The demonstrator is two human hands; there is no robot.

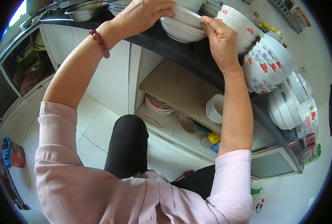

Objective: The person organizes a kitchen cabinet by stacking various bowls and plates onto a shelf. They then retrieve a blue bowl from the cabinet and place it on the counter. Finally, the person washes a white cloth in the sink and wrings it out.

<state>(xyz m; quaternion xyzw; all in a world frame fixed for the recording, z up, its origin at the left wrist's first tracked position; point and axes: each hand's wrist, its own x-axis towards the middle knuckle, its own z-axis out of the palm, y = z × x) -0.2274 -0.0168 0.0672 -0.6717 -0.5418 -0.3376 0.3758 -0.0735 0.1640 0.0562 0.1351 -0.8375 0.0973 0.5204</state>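
Both hands grip the rim of a white bowl (186,17) from opposite sides. My left hand (146,15) has its thumb and fingers on the left of the rim, and my right hand (220,39) pinches the right side. Just below it, a second white bowl (180,31) is on the dark countertop (166,42); I cannot tell whether the two bowls are fully nested. To the right of my right hand rises a stack of white bowls with red marks (240,25). Further right are nested flower-patterned bowls (266,64).
Below the counter, an open cupboard shelf (180,84) bears a stack of small white bowls (214,107); stacked plates (159,105) lie beneath it. A metal basin (84,11) stands at the back left. More bowls (286,106) crowd the counter's right end. A lined bin (15,152) is on the floor.
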